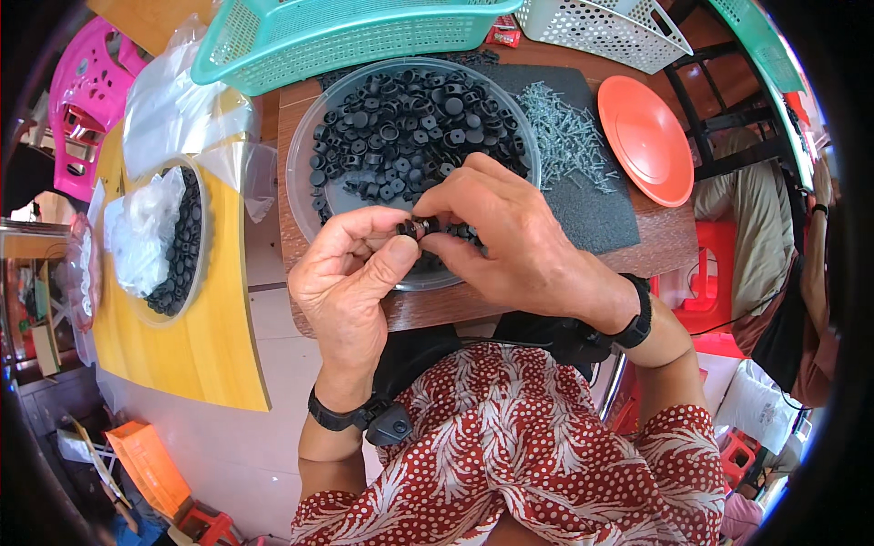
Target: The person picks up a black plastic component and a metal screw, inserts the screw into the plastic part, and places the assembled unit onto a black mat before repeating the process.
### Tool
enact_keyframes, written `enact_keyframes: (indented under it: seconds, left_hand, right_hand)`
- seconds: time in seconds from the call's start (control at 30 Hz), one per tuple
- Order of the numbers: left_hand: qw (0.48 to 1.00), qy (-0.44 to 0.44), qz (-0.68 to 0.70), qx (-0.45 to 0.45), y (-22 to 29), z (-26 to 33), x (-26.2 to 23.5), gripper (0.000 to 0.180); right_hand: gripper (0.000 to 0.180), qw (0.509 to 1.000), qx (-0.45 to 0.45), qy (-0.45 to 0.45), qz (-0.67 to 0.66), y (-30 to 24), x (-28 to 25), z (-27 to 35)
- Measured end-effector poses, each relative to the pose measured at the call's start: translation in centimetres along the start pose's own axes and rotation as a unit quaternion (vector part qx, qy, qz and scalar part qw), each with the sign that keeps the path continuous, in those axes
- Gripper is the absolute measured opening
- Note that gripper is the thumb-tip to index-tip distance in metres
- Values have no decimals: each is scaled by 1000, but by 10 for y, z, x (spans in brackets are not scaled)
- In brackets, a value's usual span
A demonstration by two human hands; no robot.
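Over the near part of a round clear tub (300, 173), my two hands meet fingertip to fingertip. Between thumb and fingers my left hand (350, 273) pinches a small black plastic part (407, 228). My right hand (510, 227) pinches at a second small dark piece (425, 225) right against it; the fingertips partly cover both, so I cannot tell whether they are joined. Many loose black round plastic parts (391, 114) fill the tub, some with a square hole in the middle.
Silver screws (566, 136) lie heaped on a dark grey foam mat (596, 214), with an orange-red plate (645, 136) beside them. Green (364, 45) and white baskets (605, 32) stand behind the tub. A yellow board (218, 364) at left holds another tub (202, 246) of black parts. A person (737, 246) sits at right.
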State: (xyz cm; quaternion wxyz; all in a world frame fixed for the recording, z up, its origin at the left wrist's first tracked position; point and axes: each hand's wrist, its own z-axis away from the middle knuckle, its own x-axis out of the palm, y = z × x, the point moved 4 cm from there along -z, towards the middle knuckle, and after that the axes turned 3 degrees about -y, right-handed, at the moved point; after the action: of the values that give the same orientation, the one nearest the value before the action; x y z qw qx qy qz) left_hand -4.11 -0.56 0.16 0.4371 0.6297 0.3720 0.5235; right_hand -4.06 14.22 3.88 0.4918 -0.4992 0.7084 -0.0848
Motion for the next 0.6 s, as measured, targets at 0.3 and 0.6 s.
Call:
enact_keyframes:
  seconds: [0.3,0.6]
  left_hand:
    - [998,10,61,1,2,1,5,22]
    - [992,8,123,-13,-2,3,6,20]
  right_hand:
    - [22,994,64,62,-64,2,3,11]
    - [25,981,97,91,-141,0,4,21]
